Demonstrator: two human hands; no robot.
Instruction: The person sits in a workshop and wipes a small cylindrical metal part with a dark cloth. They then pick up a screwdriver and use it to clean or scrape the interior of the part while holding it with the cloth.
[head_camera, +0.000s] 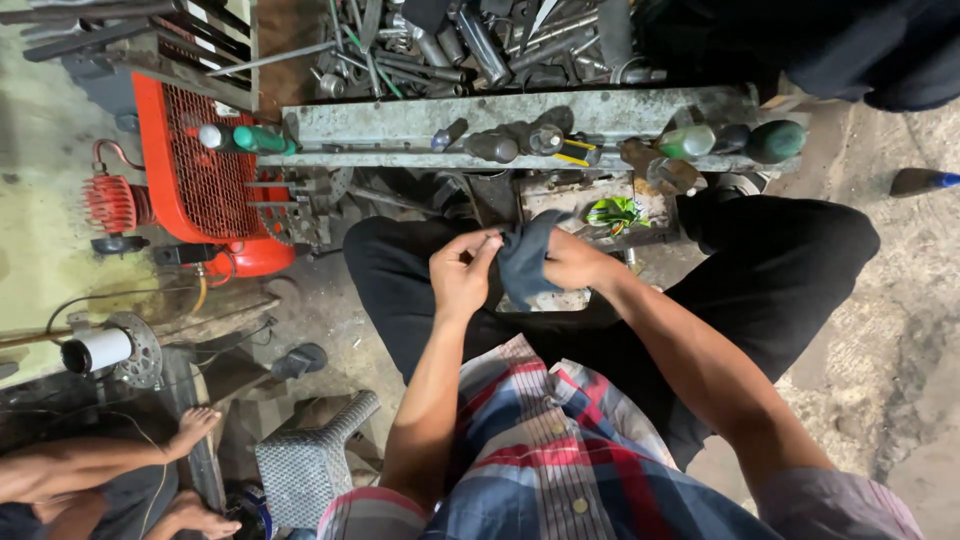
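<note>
Seated over my lap (760, 270), facing the metal rack (400, 120) of screwdrivers and sockets; orange compressor (200, 170) off to the left. Step in hand, as I judge it: working the dark cloth (525, 262), bunched between both hands above my knees. Right hand (575, 265) closed around the cloth; left hand (462, 275) pinches its edge with thumb and fingertips. Next move calls for a firm pinch and a steady pull. Anything wrapped inside is hidden; the rack's tools are too cluttered to sort.

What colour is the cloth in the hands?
Dark blue-grey cloth, held between left hand and right hand; head view.
</note>
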